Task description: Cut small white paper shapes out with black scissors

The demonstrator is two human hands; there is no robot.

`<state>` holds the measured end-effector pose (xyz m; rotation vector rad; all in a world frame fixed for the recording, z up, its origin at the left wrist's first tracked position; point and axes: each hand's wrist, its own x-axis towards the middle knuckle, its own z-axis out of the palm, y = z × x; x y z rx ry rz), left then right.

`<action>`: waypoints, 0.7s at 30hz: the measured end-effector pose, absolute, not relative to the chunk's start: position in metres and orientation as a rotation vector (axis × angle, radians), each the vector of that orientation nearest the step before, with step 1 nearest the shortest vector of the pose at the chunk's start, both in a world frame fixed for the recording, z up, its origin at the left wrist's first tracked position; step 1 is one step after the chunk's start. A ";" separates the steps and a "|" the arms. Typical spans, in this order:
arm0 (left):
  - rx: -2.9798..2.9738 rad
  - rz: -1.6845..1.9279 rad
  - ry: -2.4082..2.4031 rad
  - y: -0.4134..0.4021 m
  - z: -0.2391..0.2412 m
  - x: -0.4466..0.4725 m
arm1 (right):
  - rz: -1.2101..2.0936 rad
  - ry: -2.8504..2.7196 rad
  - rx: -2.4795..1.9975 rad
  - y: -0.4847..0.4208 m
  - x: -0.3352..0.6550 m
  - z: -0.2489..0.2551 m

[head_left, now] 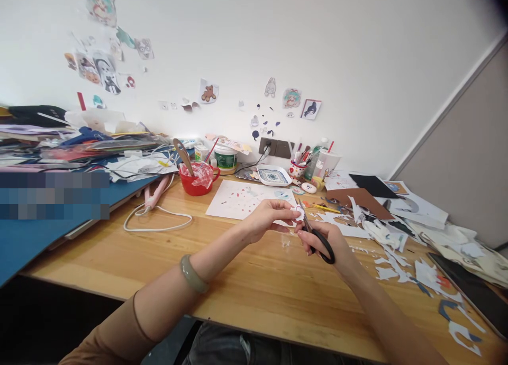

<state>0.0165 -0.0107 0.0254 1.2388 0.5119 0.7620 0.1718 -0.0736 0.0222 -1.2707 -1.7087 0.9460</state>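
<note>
My left hand (pixel 273 212) pinches a small white paper piece (pixel 298 213) with reddish lines on it; its exact shape is too small to make out. In my right hand (pixel 323 237) is a pair of scissors (pixel 326 250) with black handles, fingers closed round the loops. The scissor blades point up and away, right beside the paper piece. Behind both hands, a white sheet (pixel 226 198) lies flat on the wooden table (pixel 166 254), with small coloured cut pieces spread over it. Tiny paper bits lie on the wood below my hands.
White paper scraps (pixel 391 264) litter the right side, near a dark tablet-like slab (pixel 468 285). At the back stand a red cup (pixel 194 182), a white patterned tray (pixel 273 175) and a pen holder (pixel 297 169). A pink corded tool (pixel 156 193) lies left, beside piled papers (pixel 87 148).
</note>
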 end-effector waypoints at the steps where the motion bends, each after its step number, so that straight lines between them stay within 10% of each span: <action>1: 1.238 0.763 0.513 -0.011 0.025 0.016 | 0.948 -1.706 -1.265 -0.074 0.172 0.022; 21: 1.252 0.768 0.517 -0.008 0.025 0.016 | 0.955 -1.673 -1.266 -0.076 0.170 0.024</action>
